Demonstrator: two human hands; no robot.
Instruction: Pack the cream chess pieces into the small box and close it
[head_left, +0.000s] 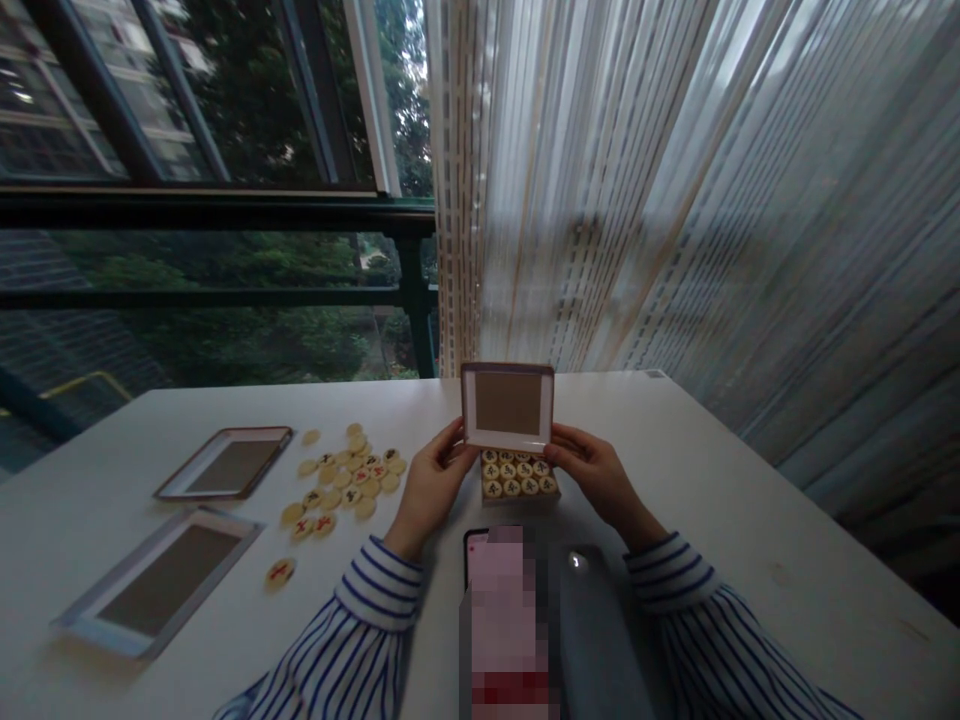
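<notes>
Holding a shallow lid (pixel 508 402) on edge, the left hand (pixel 435 487) and the right hand (pixel 596 475) meet its two lower corners; the grip of each is clamped on the lid, the right thumb in front. Its tan inner panel and pale rim face the wearer. Just below, on the white bench (pixel 705 470), sits a box (pixel 520 500) packed with rows of round pieces (pixel 511 488) bearing dark characters; the lid hides the back rows, and whether its lower edge touches the box cannot be told. Near the left hand, loose discs (pixel 352 475) lie scattered, some overlapping, several marked in red or black, others plain side up. One red-marked disc (pixel 280 572) rests apart, nearer the wearer. Farther left are a brown-rimmed tray (pixel 240 466) and, closer in, a silver-rimmed tray (pixel 169 582), both with tan bases. Between the striped sleeves (pixel 379 585) lies a phone (pixel 495 575), partly pixelated, with a grey object (pixel 600 630) beside it. Beyond the bench hangs a sheer curtain (pixel 585 180).
</notes>
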